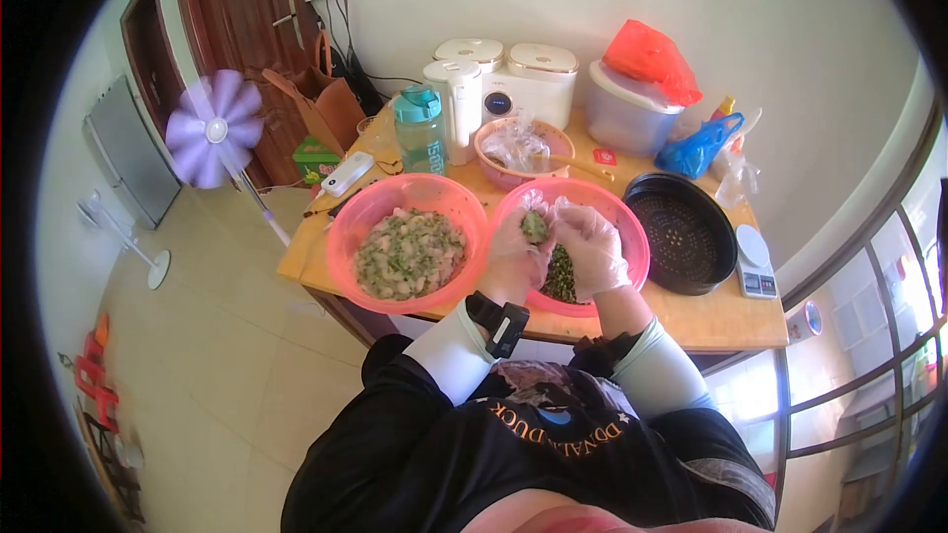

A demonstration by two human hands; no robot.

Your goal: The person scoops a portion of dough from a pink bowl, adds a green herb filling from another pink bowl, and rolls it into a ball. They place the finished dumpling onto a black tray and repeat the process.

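My left hand (516,245), in a clear plastic glove, cups a green speckled lump (534,227) of food above the right pink basin. Close beside the lump is my right hand (592,249), also gloved, its fingers bent inward; what their tips hold is hidden. Dark green chopped bits (561,278) lie in the right pink basin (640,237) beneath both hands. To the left, a second pink basin (339,274) contains a pale, chunky mixture (409,255) flecked with green.
A black perforated round pan (681,235) and a kitchen scale (755,271) stand to the right. Behind the basins are a bowl with plastic film (518,150), a teal bottle (421,130), a white kettle (456,111) and a lidded tub (629,111). A fan (215,130) stands left of the table.
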